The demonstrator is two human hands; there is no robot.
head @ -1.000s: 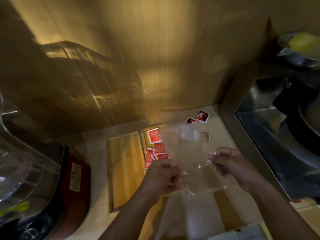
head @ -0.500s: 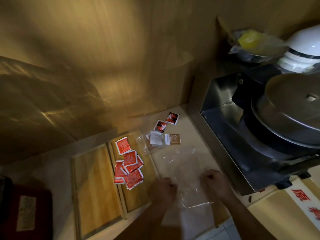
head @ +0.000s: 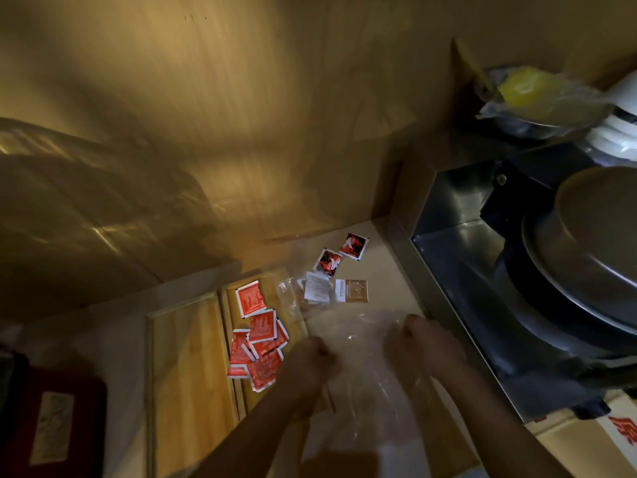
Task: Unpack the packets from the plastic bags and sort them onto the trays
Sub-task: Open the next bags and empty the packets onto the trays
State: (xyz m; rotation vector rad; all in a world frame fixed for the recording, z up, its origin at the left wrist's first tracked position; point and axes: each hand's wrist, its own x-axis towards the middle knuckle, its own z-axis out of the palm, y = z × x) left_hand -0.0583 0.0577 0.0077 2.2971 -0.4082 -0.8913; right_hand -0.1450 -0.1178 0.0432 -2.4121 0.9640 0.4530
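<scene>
Both fists, left hand [head: 312, 362] and right hand [head: 418, 343], lower now, clenched on one clear bag [head: 362, 343]; two trays [head: 186, 374].

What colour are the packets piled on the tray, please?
Red with white edges and print, as the head view shows: packets on the tray.

On the bench [head: 382, 257], two trays lay side by side at 9 o'clock of the hands. The left tray [head: 186, 381] was bare; the right tray [head: 265, 284] carried a heap of packets [head: 258, 343]. At 12 o'clock of the hands, loose packets [head: 339, 270] lay on the bench beyond the plastic bag [head: 362, 343]. The metal cooker [head: 517, 305] stood at 3 o'clock. A box [head: 51, 426] sat far off at 9 o'clock.
</scene>
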